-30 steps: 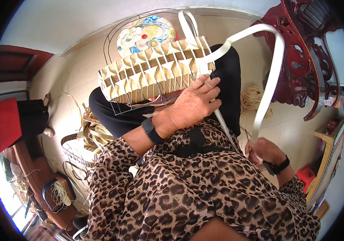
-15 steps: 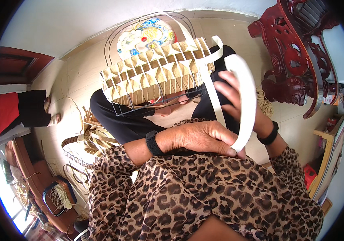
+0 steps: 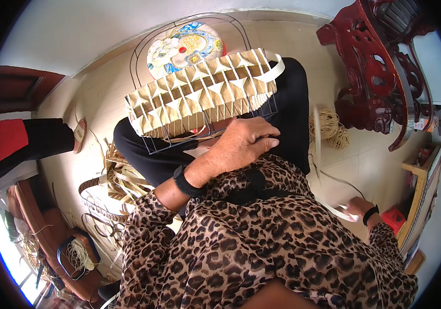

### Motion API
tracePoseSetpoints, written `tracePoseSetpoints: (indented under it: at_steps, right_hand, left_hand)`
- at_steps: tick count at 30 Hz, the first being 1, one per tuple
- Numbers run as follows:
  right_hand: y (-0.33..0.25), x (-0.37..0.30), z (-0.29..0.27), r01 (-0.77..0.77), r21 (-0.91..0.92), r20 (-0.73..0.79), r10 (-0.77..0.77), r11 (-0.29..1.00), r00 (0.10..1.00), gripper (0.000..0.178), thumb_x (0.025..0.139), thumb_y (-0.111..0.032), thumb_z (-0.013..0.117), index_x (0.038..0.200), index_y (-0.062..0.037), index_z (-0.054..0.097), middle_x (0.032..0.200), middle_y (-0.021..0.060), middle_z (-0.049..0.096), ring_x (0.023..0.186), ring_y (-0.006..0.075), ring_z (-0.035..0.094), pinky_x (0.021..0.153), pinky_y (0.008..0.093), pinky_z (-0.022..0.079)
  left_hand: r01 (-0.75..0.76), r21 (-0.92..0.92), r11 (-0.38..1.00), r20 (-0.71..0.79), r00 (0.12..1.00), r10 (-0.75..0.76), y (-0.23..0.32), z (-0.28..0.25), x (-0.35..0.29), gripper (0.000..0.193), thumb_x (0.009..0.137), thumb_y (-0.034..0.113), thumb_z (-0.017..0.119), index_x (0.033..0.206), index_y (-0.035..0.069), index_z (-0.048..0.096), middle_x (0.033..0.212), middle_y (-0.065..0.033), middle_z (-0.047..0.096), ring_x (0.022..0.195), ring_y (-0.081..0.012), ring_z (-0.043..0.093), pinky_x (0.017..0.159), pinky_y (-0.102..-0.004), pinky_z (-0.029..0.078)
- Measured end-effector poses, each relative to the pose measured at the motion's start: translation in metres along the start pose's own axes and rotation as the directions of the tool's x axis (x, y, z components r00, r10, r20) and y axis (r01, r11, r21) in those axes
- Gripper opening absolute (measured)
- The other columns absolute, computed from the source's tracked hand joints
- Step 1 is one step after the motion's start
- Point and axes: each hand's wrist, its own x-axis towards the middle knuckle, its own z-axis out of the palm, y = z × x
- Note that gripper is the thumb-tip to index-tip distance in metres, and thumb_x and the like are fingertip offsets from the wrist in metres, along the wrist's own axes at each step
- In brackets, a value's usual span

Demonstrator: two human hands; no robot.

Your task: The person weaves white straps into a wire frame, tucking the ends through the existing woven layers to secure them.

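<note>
Across my lap lies a woven basket piece (image 3: 194, 95), with pale folded strips on a dark wire frame. By its near edge is my left hand (image 3: 243, 144), its fingers curled closed; their undersides are hidden, so what they hold, if anything, does not show. Far out to the lower right, my right hand (image 3: 359, 207) is closed on a white strip (image 3: 341, 212). Part of a pale strip (image 3: 317, 139) hangs blurred beside my right knee. Another strip loops (image 3: 274, 72) from the basket piece's right end.
A round stool with a patterned seat (image 3: 184, 49) stands beyond the basket piece. Bundled cord (image 3: 331, 127) lies on the floor at right, near carved red furniture (image 3: 370, 72). Loose strips (image 3: 125, 175) are heaped at left. Another person's dark-clothed leg (image 3: 50, 136) is at far left.
My right hand has swung down and out to the right with the white strip. My left hand has left that strip and moved up toward the basket piece.
</note>
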Motion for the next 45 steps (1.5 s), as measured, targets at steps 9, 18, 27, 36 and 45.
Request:
tracePoseSetpoints:
  at_steps: [9, 18, 27, 36, 45]
  right_hand:
    - [-0.064, 0.032, -0.137, 0.546, 0.035, -0.984, -0.068, 0.837, 0.167, 0.03, 0.075, -0.014, 0.06, 0.104, -0.0067, 0.059, 0.106, 0.0124, 0.057, 0.099, 0.0303, 0.054, 0.088, 0.0381, 0.043]
    - [-0.183, 0.033, -0.254, 0.416, -0.555, -0.827, -0.421, 0.72, -0.373, 0.03, 0.071, -0.011, 0.068, 0.099, -0.0069, 0.057, 0.108, 0.0066, 0.053, 0.104, 0.0245, 0.049, 0.092, 0.0368, 0.039]
    - [-0.189, 0.035, -0.241, 0.598, -0.53, -0.848, -0.37, 0.601, -0.38, 0.012, 0.07, -0.006, 0.066, 0.076, -0.0072, 0.056, 0.072, 0.0043, 0.047, 0.074, 0.022, 0.049, 0.073, 0.0343, 0.04]
    - [-0.199, 0.026, -0.227, 0.433, -0.57, -0.807, -0.377, 0.698, -0.454, 0.01, 0.063, -0.003, 0.062, 0.067, -0.0074, 0.054, 0.066, 0.0019, 0.045, 0.067, 0.0181, 0.048, 0.07, 0.0313, 0.038]
    - [-0.2, 0.027, -0.22, 0.357, -0.58, -0.799, -0.425, 0.732, -0.427, 0.009, 0.065, -0.004, 0.063, 0.069, -0.0074, 0.056, 0.068, 0.0014, 0.045, 0.068, 0.0165, 0.049, 0.073, 0.0309, 0.038]
  left_hand:
    - [0.009, 0.386, 0.922, -0.435, 0.883, 0.174, 0.001, -0.02, 0.002, 0.014, 0.076, -0.002, 0.062, 0.09, 0.0, 0.063, 0.084, -0.0118, 0.062, 0.071, -0.0227, 0.062, 0.06, -0.0285, 0.049]
    - [0.272, 0.778, 0.566, -0.491, 0.825, 0.279, -0.011, -0.046, 0.0, 0.038, 0.067, 0.014, 0.07, 0.101, 0.001, 0.06, 0.11, -0.0168, 0.053, 0.111, -0.036, 0.044, 0.091, -0.046, 0.036]
    - [0.311, 0.777, 0.547, -0.463, 0.871, 0.162, -0.019, -0.052, 0.012, 0.055, 0.064, 0.027, 0.072, 0.108, -0.001, 0.055, 0.113, -0.0148, 0.051, 0.116, -0.0354, 0.039, 0.097, -0.0488, 0.027]
    - [0.297, 0.741, 0.602, -0.47, 0.87, 0.15, -0.016, -0.051, 0.012, 0.046, 0.065, 0.022, 0.07, 0.104, 0.001, 0.058, 0.111, -0.0123, 0.053, 0.114, -0.0335, 0.041, 0.097, -0.0471, 0.028]
    - [0.335, 0.734, 0.591, -0.49, 0.863, 0.12, -0.013, -0.051, 0.013, 0.042, 0.067, 0.02, 0.072, 0.102, 0.001, 0.062, 0.114, -0.015, 0.055, 0.116, -0.0336, 0.043, 0.098, -0.0429, 0.031]
